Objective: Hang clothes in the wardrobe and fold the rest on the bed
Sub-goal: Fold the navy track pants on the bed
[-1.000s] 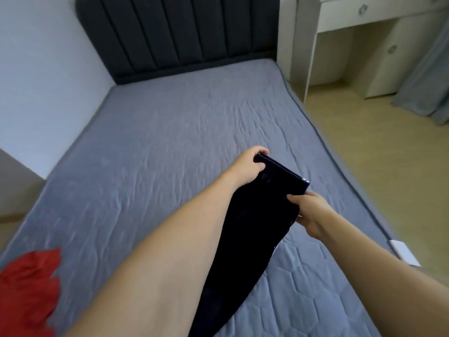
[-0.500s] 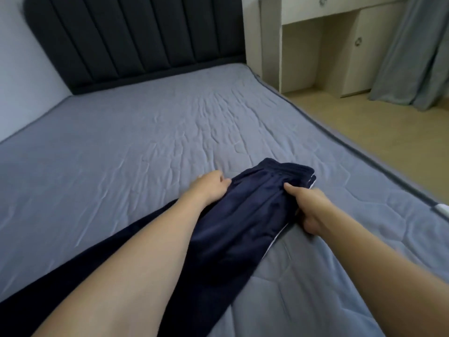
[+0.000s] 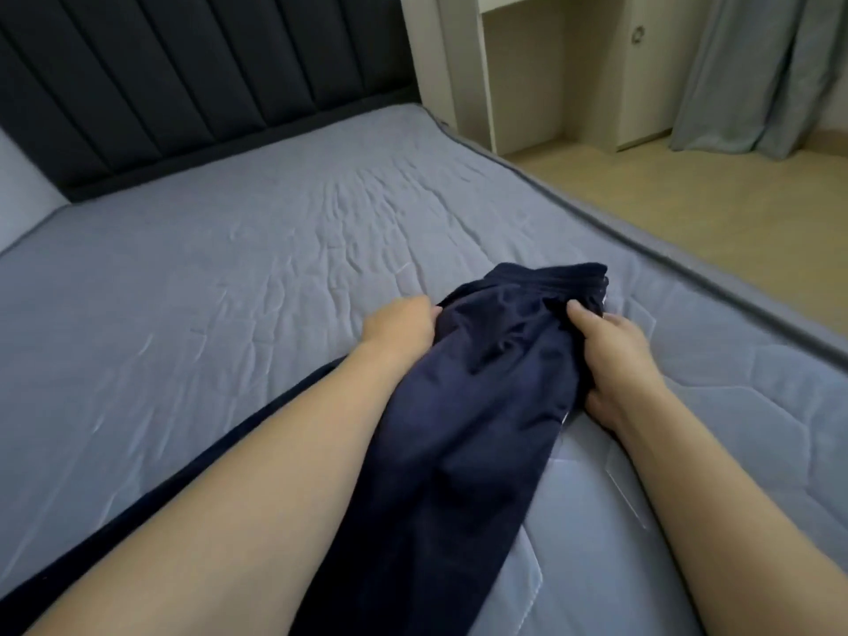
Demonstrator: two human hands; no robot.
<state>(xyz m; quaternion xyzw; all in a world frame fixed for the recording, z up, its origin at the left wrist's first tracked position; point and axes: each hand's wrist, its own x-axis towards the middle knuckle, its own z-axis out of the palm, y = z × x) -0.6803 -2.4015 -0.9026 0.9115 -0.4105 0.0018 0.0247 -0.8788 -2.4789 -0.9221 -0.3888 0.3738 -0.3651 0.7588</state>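
Dark navy trousers [image 3: 482, 397] lie lengthwise on the grey quilted bed [image 3: 229, 291], waistband pointing to the far right, legs running back under my arms. My left hand [image 3: 399, 323] grips the fabric at the left side just below the waistband. On the right side my right hand [image 3: 615, 355] holds the cloth, thumb on top and fingers curled under the edge. The cloth between the hands is bunched and wrinkled. A thin white stripe shows at the trousers' right edge.
A dark padded headboard [image 3: 183, 84] stands at the far end of the bed. To the right are a wooden floor [image 3: 711, 213], a white desk unit [image 3: 527, 71] and a grey curtain [image 3: 757, 71]. A pale wall [image 3: 18, 190] borders the bed on the left.
The trousers went from hanging in the air in both hands to lying on the mattress. My hands slid a little down from the waistband, and the view dropped closer and turned right.
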